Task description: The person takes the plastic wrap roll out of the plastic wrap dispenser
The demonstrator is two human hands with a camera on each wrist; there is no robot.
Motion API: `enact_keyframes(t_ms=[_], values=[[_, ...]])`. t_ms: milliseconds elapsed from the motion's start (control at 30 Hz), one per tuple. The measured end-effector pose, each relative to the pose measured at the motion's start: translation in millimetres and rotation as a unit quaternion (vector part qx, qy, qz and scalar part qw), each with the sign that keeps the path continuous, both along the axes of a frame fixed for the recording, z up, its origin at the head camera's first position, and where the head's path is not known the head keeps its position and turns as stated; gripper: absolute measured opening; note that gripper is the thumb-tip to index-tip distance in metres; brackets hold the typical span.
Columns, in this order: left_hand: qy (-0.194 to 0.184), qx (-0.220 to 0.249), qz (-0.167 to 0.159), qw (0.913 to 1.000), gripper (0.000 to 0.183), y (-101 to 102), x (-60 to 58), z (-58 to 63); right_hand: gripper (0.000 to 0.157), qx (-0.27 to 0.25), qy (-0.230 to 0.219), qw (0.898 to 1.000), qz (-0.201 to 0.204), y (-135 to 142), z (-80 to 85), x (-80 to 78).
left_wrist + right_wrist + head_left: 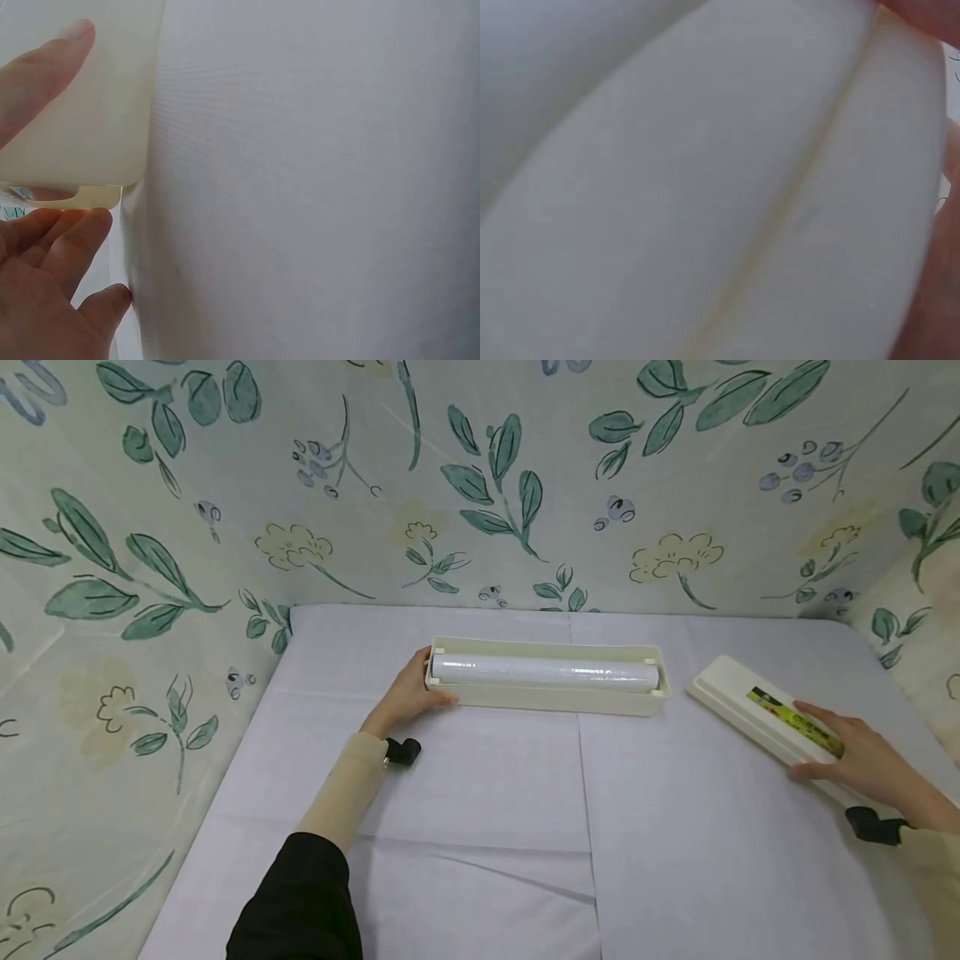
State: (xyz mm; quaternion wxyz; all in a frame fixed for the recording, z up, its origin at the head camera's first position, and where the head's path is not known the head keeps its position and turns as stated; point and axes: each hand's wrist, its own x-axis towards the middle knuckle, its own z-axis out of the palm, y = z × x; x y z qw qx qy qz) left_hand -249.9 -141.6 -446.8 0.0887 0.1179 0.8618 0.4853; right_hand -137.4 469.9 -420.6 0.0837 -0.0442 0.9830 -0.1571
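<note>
A cream plastic-wrap box [555, 700] lies uncovered at the table's middle, long side towards me. Inside it sits a shiny roll of plastic wrap [543, 671]. My left hand [408, 692] grips the box's left end. In the left wrist view its thumb [45, 75] lies on the front wall and its other fingers [79, 247] are at the end wall. On the right, my right hand [862, 758] holds the white lid [727, 687] across its width, near the close end. The lid is angled, with a yellow-green label on top. Its plain side fills the right wrist view.
A white cloth [465, 793] with fold creases covers the table. Leaf-and-flower patterned fabric [360, 535] hangs behind and at both sides. Black wrist mounts [405, 752] sit on both wrists.
</note>
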Motion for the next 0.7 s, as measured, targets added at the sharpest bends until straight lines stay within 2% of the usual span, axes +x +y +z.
enact_keyframes(t_ms=[233,467,700], values=[[-0.003,0.020,-0.001,0.9998,0.099,-0.6,-0.4,-0.7,0.114,0.005,-0.011,1.000,-0.008,0.2,-4.9,0.6],[-0.002,0.018,0.001,0.9998,0.099,-0.7,-0.3,-0.8,0.114,0.003,-0.022,1.000,-0.011,-1.9,-5.1,1.6],[0.001,0.015,-0.003,0.9999,0.099,-0.6,-0.2,-0.4,0.116,0.006,-0.013,1.000,-0.016,-3.9,-8.6,3.9]])
